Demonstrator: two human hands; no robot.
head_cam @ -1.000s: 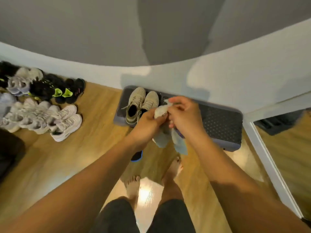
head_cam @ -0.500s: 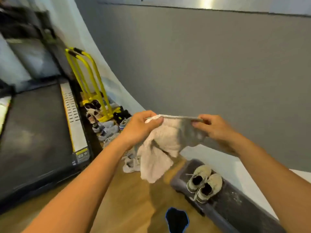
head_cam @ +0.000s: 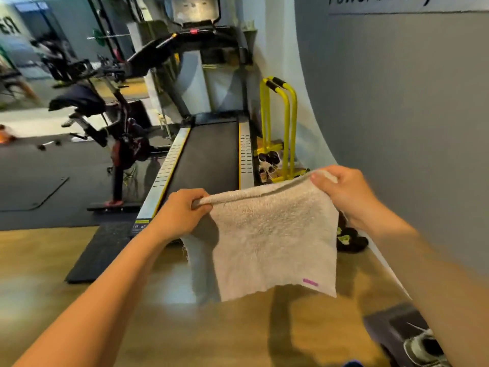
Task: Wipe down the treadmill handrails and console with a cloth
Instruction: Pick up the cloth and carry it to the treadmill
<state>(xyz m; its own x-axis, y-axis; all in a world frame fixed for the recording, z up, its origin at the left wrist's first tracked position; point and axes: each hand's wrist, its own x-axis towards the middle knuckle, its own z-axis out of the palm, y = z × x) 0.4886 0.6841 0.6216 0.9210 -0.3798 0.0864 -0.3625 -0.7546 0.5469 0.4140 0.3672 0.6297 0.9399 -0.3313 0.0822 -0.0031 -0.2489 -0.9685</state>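
A white terry cloth (head_cam: 272, 239) with a small purple tag hangs spread out in front of me. My left hand (head_cam: 182, 213) grips its upper left corner and my right hand (head_cam: 341, 192) pinches its upper right corner. Beyond the cloth stands the treadmill (head_cam: 209, 154), its black belt running away from me. The console (head_cam: 195, 11) sits at the top, far from both hands, with a black handrail (head_cam: 150, 50) sloping down on the left. The cloth hides the treadmill's near end.
An exercise bike (head_cam: 105, 120) stands left of the treadmill. A yellow metal frame (head_cam: 277, 123) and shoes (head_cam: 270, 161) fill the gap to the grey wall (head_cam: 397, 115) on the right. A black mat (head_cam: 100, 250) lies on the wooden floor, and a step with a shoe (head_cam: 420, 345) sits at the lower right.
My view has swung from the shoes and floor round to the treadmill. The bunched cloth has been pulled open and now hangs flat between both hands.
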